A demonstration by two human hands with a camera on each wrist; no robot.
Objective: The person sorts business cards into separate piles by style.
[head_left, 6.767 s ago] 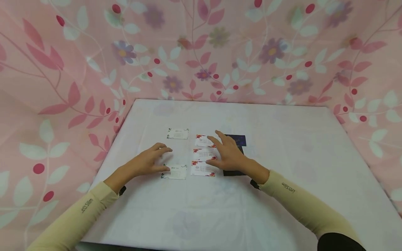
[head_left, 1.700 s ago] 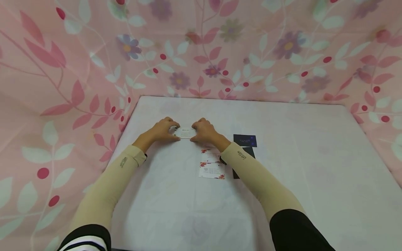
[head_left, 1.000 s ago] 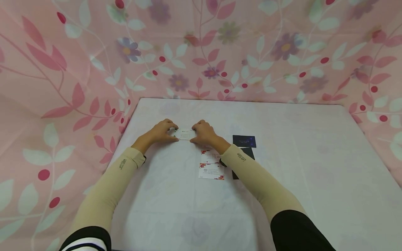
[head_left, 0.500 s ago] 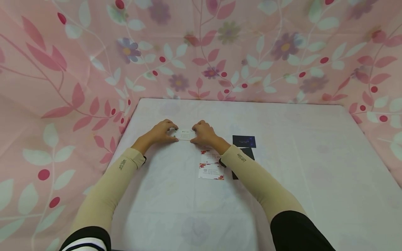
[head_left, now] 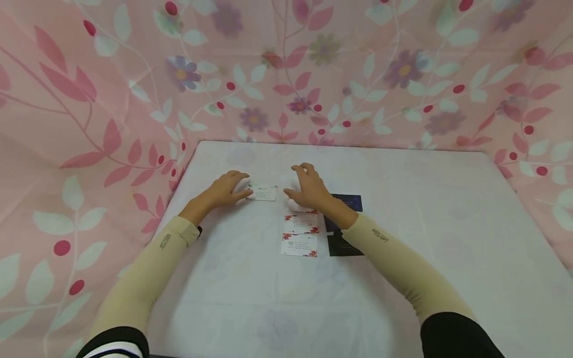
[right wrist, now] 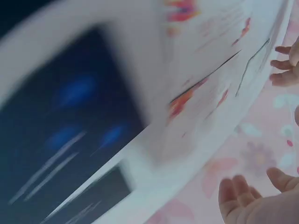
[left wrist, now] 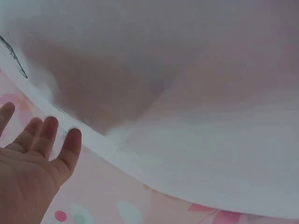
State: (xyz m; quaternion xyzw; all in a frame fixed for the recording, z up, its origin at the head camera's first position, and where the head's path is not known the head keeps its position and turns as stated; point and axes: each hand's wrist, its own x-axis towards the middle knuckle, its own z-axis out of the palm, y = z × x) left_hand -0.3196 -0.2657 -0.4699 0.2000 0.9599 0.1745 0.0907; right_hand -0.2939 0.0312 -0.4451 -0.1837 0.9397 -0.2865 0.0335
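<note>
A white business card with green leaf corners [head_left: 264, 193] lies flat at the far left of the card group. My left hand [head_left: 220, 190] is beside its left end, fingers spread, thumb tip right at the card's edge. Off its right end, my right hand [head_left: 312, 190] hovers with fingers parted and nothing in them, over the top of a column of cards. That column has red-flower white cards: the far one [head_left: 309, 209] is partly covered by the right hand, with a middle card [head_left: 301, 223] and a near card [head_left: 299, 245] below it.
Right of these stands a column of dark cards: a navy card [head_left: 351, 201] at the far end, another dark card [head_left: 330, 225] mostly behind the right wrist, and a black card [head_left: 343, 246] nearest. A white cloth covers the table [head_left: 250, 308]; pink floral fabric [head_left: 277, 64] hangs around it.
Both hands have let go of the leaf card's ends and drawn apart, the right one farther. Earliest, a second leaf card lay nearer; that spot now shows only cloth.
</note>
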